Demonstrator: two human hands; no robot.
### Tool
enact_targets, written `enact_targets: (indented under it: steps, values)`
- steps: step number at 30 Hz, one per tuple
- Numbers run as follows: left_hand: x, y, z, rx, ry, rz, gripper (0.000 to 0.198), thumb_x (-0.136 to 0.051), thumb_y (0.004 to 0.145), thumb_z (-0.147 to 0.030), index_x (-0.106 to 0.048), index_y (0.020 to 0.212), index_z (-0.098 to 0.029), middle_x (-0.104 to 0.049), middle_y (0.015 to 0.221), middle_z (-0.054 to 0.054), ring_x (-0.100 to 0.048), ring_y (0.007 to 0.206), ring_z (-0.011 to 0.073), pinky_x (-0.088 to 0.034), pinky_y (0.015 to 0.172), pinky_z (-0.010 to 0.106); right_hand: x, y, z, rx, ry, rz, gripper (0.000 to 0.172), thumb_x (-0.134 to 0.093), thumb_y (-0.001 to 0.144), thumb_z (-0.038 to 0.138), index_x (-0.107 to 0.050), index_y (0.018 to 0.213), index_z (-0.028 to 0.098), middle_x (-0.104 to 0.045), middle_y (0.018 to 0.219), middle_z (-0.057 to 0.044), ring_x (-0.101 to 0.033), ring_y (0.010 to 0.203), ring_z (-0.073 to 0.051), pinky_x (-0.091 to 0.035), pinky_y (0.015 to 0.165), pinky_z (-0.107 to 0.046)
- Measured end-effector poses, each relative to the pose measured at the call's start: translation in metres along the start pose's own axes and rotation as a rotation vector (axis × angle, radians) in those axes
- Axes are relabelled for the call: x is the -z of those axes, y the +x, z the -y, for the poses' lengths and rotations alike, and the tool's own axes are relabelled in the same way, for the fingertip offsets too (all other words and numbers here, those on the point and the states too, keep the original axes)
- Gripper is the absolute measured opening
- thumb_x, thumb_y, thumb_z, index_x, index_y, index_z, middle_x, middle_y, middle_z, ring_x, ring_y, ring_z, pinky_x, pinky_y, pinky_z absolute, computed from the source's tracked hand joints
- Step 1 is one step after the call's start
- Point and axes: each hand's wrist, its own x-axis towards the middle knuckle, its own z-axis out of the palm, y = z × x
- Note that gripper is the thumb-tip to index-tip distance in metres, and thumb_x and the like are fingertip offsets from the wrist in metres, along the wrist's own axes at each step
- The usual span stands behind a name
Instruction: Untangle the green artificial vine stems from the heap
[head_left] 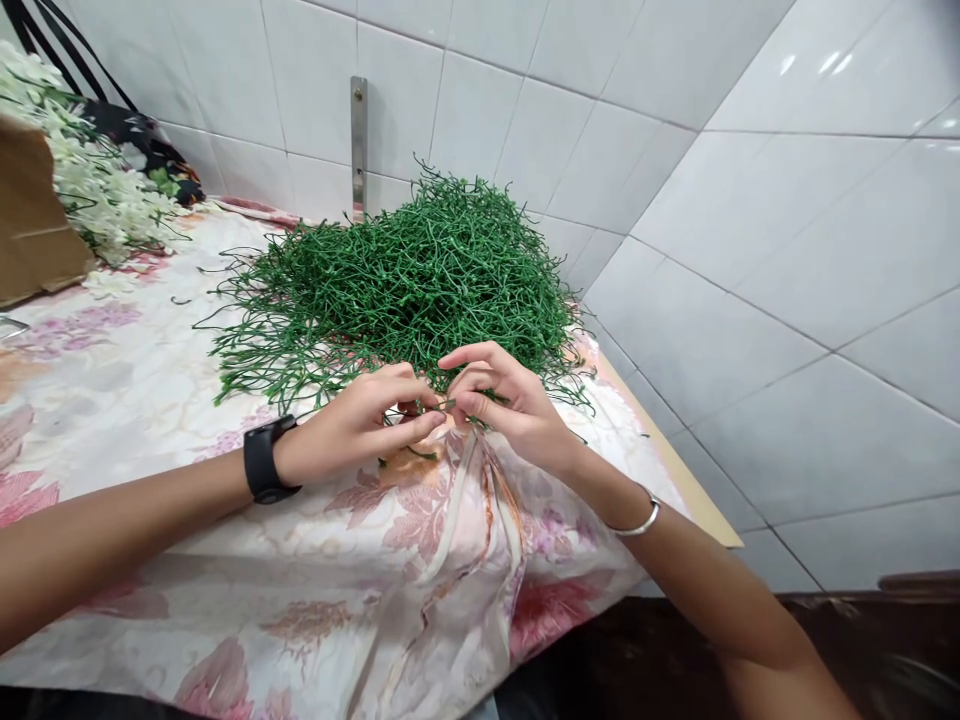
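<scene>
A big heap of thin green plastic stems (420,275) lies on a table covered with a pink floral cloth (135,400). Just in front of the heap, my left hand (360,425) and my right hand (499,400) meet fingertip to fingertip. Both pinch one small green stem piece (444,405) between thumb and fingers. A black watch sits on my left wrist, a silver bangle on my right.
A bunch of white artificial flowers (90,175) and a brown cardboard box (34,220) stand at the far left. White tiled walls close the back and the right side. The table's right edge (675,460) runs close to the wall.
</scene>
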Motion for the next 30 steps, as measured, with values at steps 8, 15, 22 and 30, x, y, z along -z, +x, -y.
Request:
enact_targets:
  steps: [8, 15, 22, 30]
  values:
    - [0.000, 0.002, -0.002, -0.014, -0.101, -0.070, 0.017, -0.045, 0.084, -0.026, -0.057, 0.077, -0.016, -0.053, 0.073, 0.001, -0.045, 0.069, 0.0119, -0.035, 0.063, 0.024, -0.005, 0.003, -0.004, -0.085, 0.379, -0.092, 0.019, -0.055, 0.078, 0.028, -0.042, 0.089, 0.020, -0.047, 0.058, 0.005, -0.047, 0.052, -0.007, -0.039, 0.051, -0.021]
    - [0.000, 0.002, -0.003, -0.031, -0.157, -0.108, 0.018, -0.043, 0.084, -0.025, -0.054, 0.072, -0.017, -0.051, 0.068, 0.001, -0.044, 0.068, 0.0127, -0.035, 0.063, 0.026, 0.005, 0.008, -0.001, -0.017, 0.246, -0.251, 0.020, -0.053, 0.075, 0.028, -0.035, 0.081, 0.022, -0.039, 0.058, 0.005, -0.042, 0.052, -0.008, -0.038, 0.052, -0.024]
    - [-0.002, -0.004, 0.003, -0.045, -0.121, -0.127, 0.014, -0.046, 0.084, -0.025, -0.056, 0.079, -0.018, -0.056, 0.073, 0.001, -0.047, 0.072, 0.0129, -0.037, 0.067, 0.026, 0.109, 0.006, -0.003, 0.350, -0.286, -0.810, 0.009, -0.044, 0.082, 0.029, -0.038, 0.088, 0.026, -0.045, 0.069, 0.001, -0.053, 0.069, -0.013, -0.043, 0.076, -0.036]
    - [-0.004, -0.001, 0.009, -0.035, -0.139, -0.060, 0.014, -0.047, 0.083, -0.019, -0.058, 0.091, -0.018, -0.061, 0.086, 0.004, -0.054, 0.081, 0.0131, -0.043, 0.072, 0.025, 0.076, 0.007, -0.014, 0.228, -0.604, -0.522, 0.015, -0.046, 0.084, 0.031, -0.046, 0.097, 0.023, -0.061, 0.076, 0.001, -0.061, 0.082, -0.014, -0.042, 0.085, -0.037]
